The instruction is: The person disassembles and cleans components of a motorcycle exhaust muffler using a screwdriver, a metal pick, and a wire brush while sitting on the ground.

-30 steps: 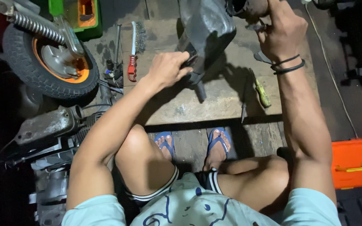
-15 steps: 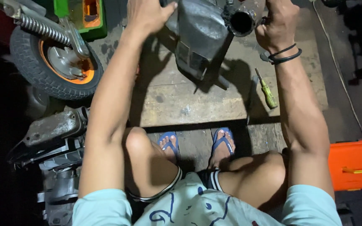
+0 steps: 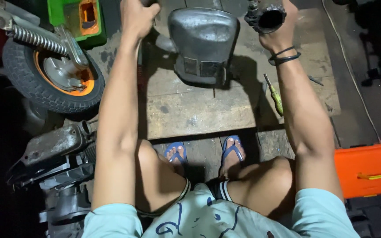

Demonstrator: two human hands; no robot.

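A grey metal engine part (image 3: 203,44) with a rounded cover stands on a worn wooden board (image 3: 199,110). My left hand (image 3: 136,17) is closed around its left end near the top edge of the view. My right hand (image 3: 278,31) grips a round open pipe end (image 3: 267,17) at its right side; black bands circle that wrist. I sit low with both knees up, feet in blue sandals (image 3: 203,152) at the board's near edge.
A small wheel with an orange hub and a coil spring (image 3: 51,72) lies at the left, a green box (image 3: 82,20) behind it. A green-handled screwdriver (image 3: 275,97) rests on the board. Grey engine parts (image 3: 54,154) sit lower left, an orange case (image 3: 369,169) at the right.
My left hand left the part's near side and rose to grip its far left end. The part has turned, its rounded cover now facing me, and the view has closed in.
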